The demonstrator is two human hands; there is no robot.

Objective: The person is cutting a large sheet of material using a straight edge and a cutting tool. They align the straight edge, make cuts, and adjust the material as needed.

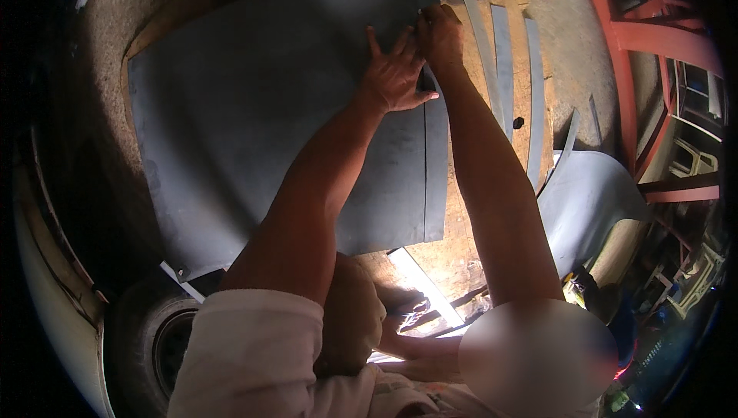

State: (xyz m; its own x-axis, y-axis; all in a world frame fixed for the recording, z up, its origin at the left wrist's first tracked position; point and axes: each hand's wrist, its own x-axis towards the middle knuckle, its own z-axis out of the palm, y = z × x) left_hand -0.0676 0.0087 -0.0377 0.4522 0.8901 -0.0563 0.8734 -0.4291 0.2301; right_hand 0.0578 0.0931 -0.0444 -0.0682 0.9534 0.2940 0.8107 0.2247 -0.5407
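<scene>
Grey sheet (277, 126), flat, narrow right-edge strip (436, 176), long axis pointing away

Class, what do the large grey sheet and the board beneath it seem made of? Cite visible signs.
Large grey sheet: perhaps metal or rubber, matte; its flat, even grey leaves it open.
Board: apparently wood, unvarnished, given its tan colour and dark knot-like marks.

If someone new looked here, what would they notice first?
Probably the big dark grey sheet filling the middle-left, with the left hand spread on it and the right hand near its upper-right corner. Next, perhaps, the red frame at the upper right and the black tyre at the lower left.
</scene>
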